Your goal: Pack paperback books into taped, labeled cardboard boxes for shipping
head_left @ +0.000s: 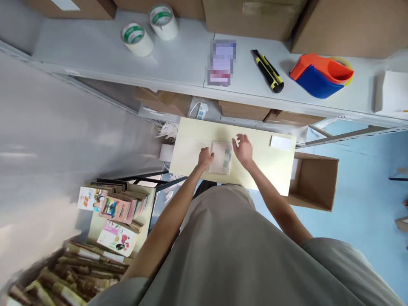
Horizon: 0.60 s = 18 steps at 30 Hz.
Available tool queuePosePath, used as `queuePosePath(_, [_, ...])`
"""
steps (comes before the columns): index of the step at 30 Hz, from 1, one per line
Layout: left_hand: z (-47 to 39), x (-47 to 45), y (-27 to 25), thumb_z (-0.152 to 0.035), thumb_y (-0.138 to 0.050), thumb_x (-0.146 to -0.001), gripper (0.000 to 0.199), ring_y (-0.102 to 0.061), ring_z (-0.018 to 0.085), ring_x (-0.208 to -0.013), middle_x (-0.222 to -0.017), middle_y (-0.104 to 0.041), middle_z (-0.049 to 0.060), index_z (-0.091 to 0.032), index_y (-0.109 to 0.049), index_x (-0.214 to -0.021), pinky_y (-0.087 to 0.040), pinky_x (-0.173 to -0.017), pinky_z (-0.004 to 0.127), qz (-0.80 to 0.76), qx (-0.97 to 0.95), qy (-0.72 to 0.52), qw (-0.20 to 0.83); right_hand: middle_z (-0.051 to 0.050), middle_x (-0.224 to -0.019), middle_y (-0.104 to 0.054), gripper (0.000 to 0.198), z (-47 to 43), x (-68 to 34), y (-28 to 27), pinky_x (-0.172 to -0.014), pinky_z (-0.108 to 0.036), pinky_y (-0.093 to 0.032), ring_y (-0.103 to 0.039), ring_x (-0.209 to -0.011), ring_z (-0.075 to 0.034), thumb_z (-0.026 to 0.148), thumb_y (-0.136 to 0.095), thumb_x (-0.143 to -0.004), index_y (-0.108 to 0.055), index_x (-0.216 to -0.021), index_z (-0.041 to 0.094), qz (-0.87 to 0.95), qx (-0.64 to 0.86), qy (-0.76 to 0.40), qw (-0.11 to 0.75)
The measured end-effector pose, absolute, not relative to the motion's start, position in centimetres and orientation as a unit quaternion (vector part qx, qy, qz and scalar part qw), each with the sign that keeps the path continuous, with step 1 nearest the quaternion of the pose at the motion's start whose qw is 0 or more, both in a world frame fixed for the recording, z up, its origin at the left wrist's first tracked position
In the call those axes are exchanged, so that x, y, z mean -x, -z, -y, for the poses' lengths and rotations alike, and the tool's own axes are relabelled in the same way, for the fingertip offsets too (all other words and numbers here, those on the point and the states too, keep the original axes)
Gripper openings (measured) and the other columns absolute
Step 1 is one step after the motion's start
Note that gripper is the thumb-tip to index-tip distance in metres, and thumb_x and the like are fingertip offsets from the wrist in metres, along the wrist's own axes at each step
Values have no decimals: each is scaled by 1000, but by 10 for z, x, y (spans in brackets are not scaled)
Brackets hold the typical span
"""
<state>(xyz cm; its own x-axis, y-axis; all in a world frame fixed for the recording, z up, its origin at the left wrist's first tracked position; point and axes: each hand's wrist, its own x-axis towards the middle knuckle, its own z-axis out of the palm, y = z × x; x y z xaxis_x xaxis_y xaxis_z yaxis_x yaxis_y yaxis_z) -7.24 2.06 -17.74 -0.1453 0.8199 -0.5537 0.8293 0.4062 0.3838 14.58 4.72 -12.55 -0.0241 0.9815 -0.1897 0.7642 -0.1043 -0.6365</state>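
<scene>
A pale, flat book-like item [219, 159] with a greenish patterned patch along its right side lies on the cream tabletop [191, 136]. At its left edge is my left hand [205, 158], fingers curled in and thumb against the edge. My right hand [243, 149] is just beyond the item's upper right side, its fingers bent and apart with nothing in them. A white slip of paper [281, 143] lies farther right on the same tabletop.
On the grey shelf ahead are two tape rolls [140, 42], a box cutter [267, 71] and an orange-blue tape dispenser [318, 75]. An open carton [315, 180] stands right of the table. Stacked books [119, 206] and wrapped bundles [73, 272] are lower left.
</scene>
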Motion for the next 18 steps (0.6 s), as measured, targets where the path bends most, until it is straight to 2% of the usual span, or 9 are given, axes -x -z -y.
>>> queuePosePath(2, [-1,76,194,-17,-60,-105,43,-69,42,-141,-145,-70,30,-5,-70,-146,-55,-125,55,-760,-532,27,374,-25,-148,-75,41,-14,-134,164,-116,-44,-58,-77,-129,-31,33,-57,-115,-66,-148,10,570,699,-424,81])
queuePosePath(5, [16,74,208,-13,-61,-103,50,-71,37,-139,-152,-67,26,-9,-68,-152,-55,-127,49,-753,-533,31,385,-23,-146,-79,39,13,-125,202,-116,-39,-58,-78,-132,-29,28,-65,-108,-69,-144,11,486,715,-501,45])
queuePosePath(10, [23,69,219,-14,-62,-102,57,-72,35,-137,-158,-62,25,-10,-64,-158,-54,-128,48,-746,-538,22,392,-17,-126,-86,38,23,-127,226,-94,-33,-62,-82,-116,-26,37,-68,-104,-74,-134,15,424,733,-525,82])
queuePosePath(13, [27,63,223,-17,-63,-103,57,-71,33,-138,-158,-63,24,-10,-64,-160,-53,-129,45,-739,-542,12,399,-11,-101,-85,33,24,-135,231,-82,-30,-60,-81,-101,-26,47,-76,-96,-78,-108,17,400,732,-540,116])
queuePosePath(15, [30,58,226,-18,-65,-102,59,-71,33,-136,-157,-63,23,-11,-63,-161,-53,-129,45,-736,-544,1,403,-7,-86,-80,37,25,-141,233,-76,-29,-58,-78,-93,-25,55,-82,-89,-75,-93,19,386,728,-549,140])
queuePosePath(18, [34,51,231,-19,-68,-100,61,-72,33,-132,-155,-64,23,-11,-64,-161,-55,-127,46,-733,-544,-16,409,-4,-74,-74,45,25,-150,234,-71,-28,-55,-73,-87,-24,62,-88,-81,-69,-83,21,366,723,-559,175])
